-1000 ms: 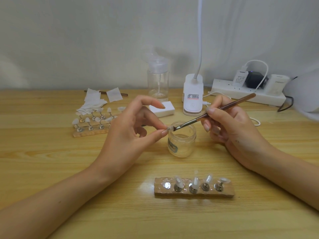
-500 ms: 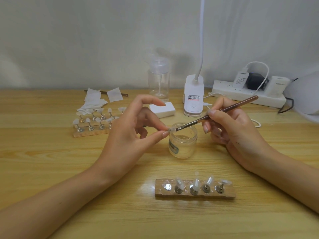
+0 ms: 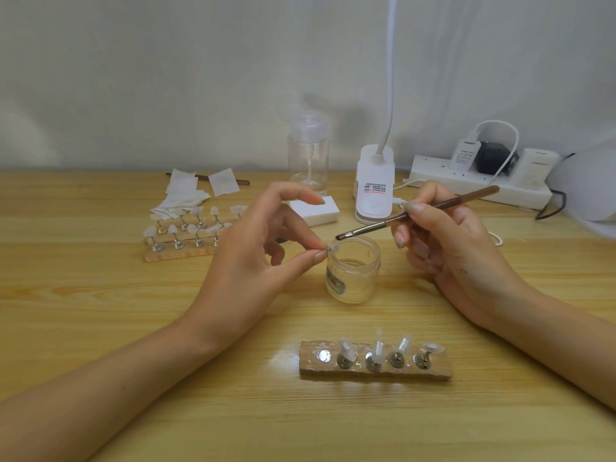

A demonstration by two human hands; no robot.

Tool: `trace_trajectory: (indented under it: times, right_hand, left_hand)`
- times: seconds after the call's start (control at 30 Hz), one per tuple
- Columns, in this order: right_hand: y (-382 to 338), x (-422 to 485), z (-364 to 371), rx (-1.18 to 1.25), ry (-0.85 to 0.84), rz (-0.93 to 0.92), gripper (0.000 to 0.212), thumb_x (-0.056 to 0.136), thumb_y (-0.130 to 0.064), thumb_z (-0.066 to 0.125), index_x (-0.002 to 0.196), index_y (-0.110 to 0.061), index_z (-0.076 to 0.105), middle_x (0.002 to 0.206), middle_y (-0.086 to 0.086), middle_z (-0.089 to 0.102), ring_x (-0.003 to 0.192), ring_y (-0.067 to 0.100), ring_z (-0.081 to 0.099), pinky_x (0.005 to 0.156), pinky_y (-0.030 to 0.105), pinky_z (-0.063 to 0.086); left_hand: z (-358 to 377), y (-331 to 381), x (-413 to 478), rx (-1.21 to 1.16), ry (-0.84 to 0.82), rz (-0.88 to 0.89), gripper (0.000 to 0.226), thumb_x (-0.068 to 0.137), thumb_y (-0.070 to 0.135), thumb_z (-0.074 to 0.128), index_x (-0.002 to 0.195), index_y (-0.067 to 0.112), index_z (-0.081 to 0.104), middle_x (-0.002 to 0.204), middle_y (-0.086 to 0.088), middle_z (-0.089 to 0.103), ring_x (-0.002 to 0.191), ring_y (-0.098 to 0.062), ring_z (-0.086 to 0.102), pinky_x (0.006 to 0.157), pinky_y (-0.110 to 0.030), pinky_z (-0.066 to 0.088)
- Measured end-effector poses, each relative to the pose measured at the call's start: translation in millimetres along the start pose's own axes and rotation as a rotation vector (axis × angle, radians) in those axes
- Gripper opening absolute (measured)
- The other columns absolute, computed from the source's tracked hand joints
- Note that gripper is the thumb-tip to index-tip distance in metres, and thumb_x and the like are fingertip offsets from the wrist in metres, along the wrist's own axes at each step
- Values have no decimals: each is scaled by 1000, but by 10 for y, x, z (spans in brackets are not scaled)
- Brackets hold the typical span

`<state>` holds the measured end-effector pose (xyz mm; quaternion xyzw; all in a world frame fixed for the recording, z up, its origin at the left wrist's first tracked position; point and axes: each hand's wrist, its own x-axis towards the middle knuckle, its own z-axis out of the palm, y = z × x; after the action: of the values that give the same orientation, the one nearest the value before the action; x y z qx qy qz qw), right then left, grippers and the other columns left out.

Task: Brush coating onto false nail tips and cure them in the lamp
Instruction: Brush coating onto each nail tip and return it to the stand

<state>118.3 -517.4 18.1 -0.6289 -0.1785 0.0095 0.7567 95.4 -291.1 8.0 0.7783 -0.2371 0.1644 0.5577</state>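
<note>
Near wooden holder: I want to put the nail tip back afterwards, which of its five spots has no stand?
The leftmost spot on the near wooden holder: only a bare metal disc shows, while the other four carry stands with tips.

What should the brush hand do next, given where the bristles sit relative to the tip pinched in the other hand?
Probably lower the brush slightly and stroke along the nail tip. The right hand holds the bristles just above and apart from that tip, which the left hand pinches over the open jar; one slot on the near holder is bare.
</note>
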Motion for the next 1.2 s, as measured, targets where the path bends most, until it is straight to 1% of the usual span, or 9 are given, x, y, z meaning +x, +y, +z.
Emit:
trace_trajectory:
  times: [0.1,0.27,0.37,0.47,0.63,0.83,1.0,1.1,1.2]
  right_hand:
    - [3,-3,17,-22,-38,1,20,91,-25,59,78,-17,47,64,3,61,49,8,35,47,27,17]
    - [6,6,13,-29,8,37,17,85,-25,57,78,-15,44,61,2,58,46,6,33,44,23,17]
    - [1,6,4,0,-7,14,23,91,-26,61,77,-17,45,63,1,59,47,6,35,45,24,18]
    - [-2,2,18,-14,-49,12,22,86,-32,63,77,-19,48,65,2,61,49,7,35,46,26,18]
    - [9,9,18,-41,17,51,17,83,-27,58,77,-17,45,61,1,58,47,5,34,42,17,21]
    - [-6,-1,22,-27,-47,9,22,86,-32,63,78,-18,48,65,2,62,50,8,35,48,28,17]
    - [5,6,18,-40,20,38,17,83,-26,57,78,-15,44,60,2,58,48,6,34,44,22,19]
    - [7,7,5,-14,-3,-7,21,92,-24,59,78,-16,46,63,2,61,48,7,35,45,25,17]
    - [9,0,10,-17,-48,-26,15,90,-25,58,78,-19,50,65,5,63,49,9,35,45,27,18]
  left_hand:
    - [-3,1,-2,16,0,11,46,86,6,77,120,28,55,84,6,72,87,-17,69,60,-23,45]
    - [-1,7,-5,17,-1,17,45,86,6,77,119,28,56,83,7,72,88,-17,69,60,-19,43]
    - [-2,16,-3,17,-2,20,45,86,6,77,119,28,56,83,7,72,88,-17,70,60,-19,43]
    - [-5,23,-4,22,-3,23,45,86,4,77,119,27,56,83,7,72,87,-16,69,60,-20,43]
    - [1,34,-7,26,-1,16,44,86,4,77,119,25,56,82,7,72,85,-15,69,59,-21,44]
    - [2,33,-6,24,7,5,44,85,3,78,118,24,57,82,7,72,85,-15,69,59,-23,45]
    - [3,20,-6,22,5,-1,43,85,4,78,117,24,56,83,6,73,85,-14,69,59,-24,46]
    - [3,12,-5,18,9,-4,43,85,4,78,117,24,57,82,6,73,85,-16,69,58,-25,46]
    - [2,4,-5,19,10,-3,43,85,4,78,117,24,56,82,7,73,84,-15,69,58,-28,46]
